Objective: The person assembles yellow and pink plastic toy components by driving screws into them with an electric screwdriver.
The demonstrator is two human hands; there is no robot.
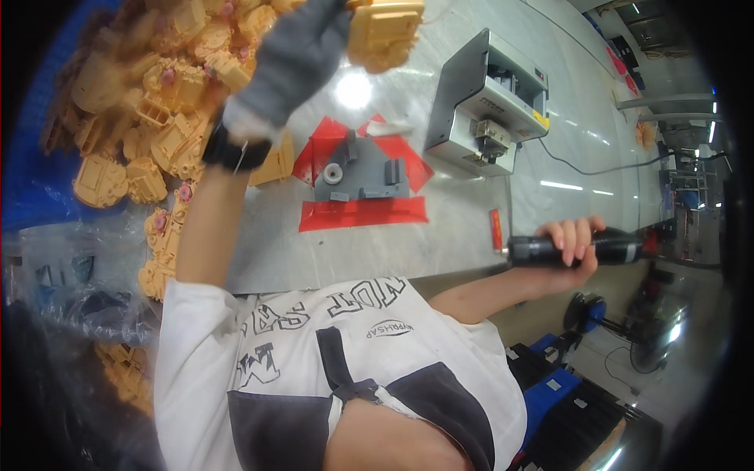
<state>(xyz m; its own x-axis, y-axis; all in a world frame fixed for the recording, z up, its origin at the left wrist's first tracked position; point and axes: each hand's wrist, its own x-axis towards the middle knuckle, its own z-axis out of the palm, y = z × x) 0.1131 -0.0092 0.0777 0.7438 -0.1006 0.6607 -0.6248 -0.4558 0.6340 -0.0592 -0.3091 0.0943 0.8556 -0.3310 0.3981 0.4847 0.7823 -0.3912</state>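
My left hand [297, 67], in a grey glove, is at the top of the view with its fingers closed on a yellow moulded plastic housing [386, 35]. The top edge of the picture cuts off part of the glove. Bare and off to the right, my right hand [573, 242] wraps around a black electric screwdriver [532, 251], whose tip points left, over the table's front edge. Between the hands, a grey fixture [365, 179] with raised blocks and a round white post lies on the metal table [275, 255]. Red tape [363, 216] surrounds it.
Yellow housings [177, 86] lie heaped along the left, some with pinkish round pieces. A silver-grey box-shaped machine [483, 102] stands behind the fixture to the right, and a black cable [581, 173] runs from it. Clear plastic sheeting [78, 251] hangs at the left.
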